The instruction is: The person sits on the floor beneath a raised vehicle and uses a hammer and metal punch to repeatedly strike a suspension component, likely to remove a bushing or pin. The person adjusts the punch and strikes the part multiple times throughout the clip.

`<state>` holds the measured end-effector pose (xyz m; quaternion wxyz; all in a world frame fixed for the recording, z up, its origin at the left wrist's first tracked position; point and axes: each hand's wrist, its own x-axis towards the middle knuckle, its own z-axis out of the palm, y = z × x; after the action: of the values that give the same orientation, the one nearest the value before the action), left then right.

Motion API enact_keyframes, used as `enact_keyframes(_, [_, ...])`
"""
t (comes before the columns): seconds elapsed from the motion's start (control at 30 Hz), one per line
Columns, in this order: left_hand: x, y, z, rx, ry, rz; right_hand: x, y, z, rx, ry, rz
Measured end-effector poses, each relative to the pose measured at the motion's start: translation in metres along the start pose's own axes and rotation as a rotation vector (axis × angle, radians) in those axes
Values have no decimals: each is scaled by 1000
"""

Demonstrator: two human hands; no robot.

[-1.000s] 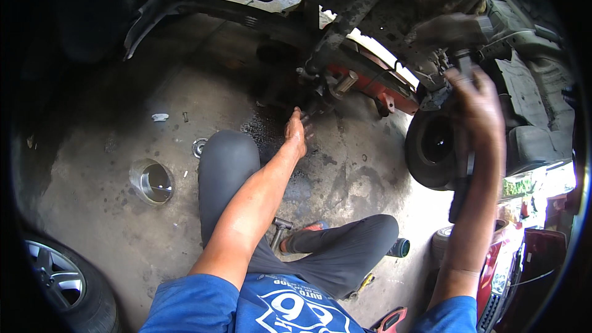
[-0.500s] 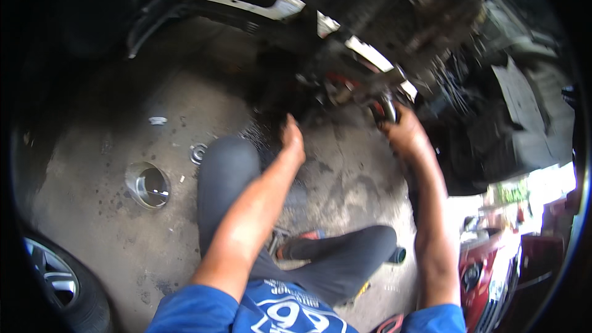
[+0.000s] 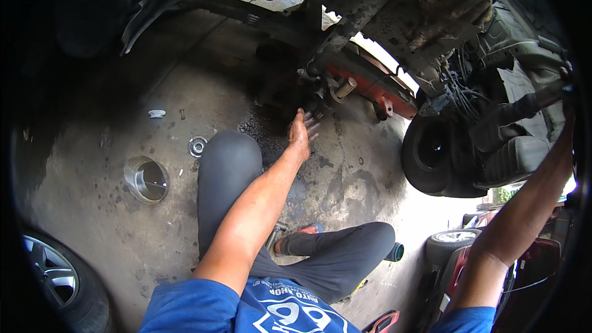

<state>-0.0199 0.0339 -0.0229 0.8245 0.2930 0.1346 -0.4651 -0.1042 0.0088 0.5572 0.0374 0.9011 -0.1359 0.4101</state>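
Observation:
My left hand (image 3: 301, 135) reaches forward past my raised knee, fingers stretched out and holding nothing. Just beyond its fingertips is a greasy axle end with a bare metal cylinder (image 3: 346, 88) sticking out of it, under the raised vehicle. Far to the right, my right hand (image 3: 568, 89) is lifted at the dark rim of the picture. It appears closed on a dark, long tool (image 3: 531, 105) that slants down to the left. Shadow hides its fingers and the tool's exact kind.
A red beam (image 3: 370, 89) runs behind the axle. On the stained floor at left lie a metal ring-shaped part (image 3: 197, 146), an open metal cylinder (image 3: 129, 176) and a pale small piece (image 3: 157, 113). A wheel (image 3: 92, 290) lies lower left; tyres (image 3: 410, 163) stand at right.
My right hand has swung from beside the axle out to the far right and up. My left hand has stayed near the axle, with its fingers now more clearly spread.

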Motion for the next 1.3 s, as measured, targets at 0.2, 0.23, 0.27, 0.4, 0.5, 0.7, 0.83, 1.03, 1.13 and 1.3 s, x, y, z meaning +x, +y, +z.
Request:
enact_keyframes(0.2, [7,3,-16,41,290,91,-203,-17,219,-192,-743,576])
enact_keyframes(0.23, [14,13,-18,12,257,153,-211,0,223,-7,-761,560])
enact_keyframes(0.27, [12,12,-25,39,241,189,-213,14,226,46,-779,596])
enact_keyframes(0.4, [13,21,-31,97,242,193,-183,40,151,296,-696,702])
enact_keyframes(0.5, [6,15,-22,215,301,144,-137,22,77,460,-340,686])
enact_keyframes(0.7, [4,-8,-11,586,471,228,-43,-17,34,192,141,95])
enact_keyframes(0.83, [12,-16,-10,677,624,186,-117,-27,143,37,-192,325])
enact_keyframes(1.03, [2,-4,-22,744,622,302,-208,8,204,119,-927,769])
enact_keyframes(1.13, [4,0,-31,745,631,305,-189,7,143,291,-705,736])
enact_keyframes(1.3, [17,-27,-34,929,648,268,-107,-24,32,277,-46,622])
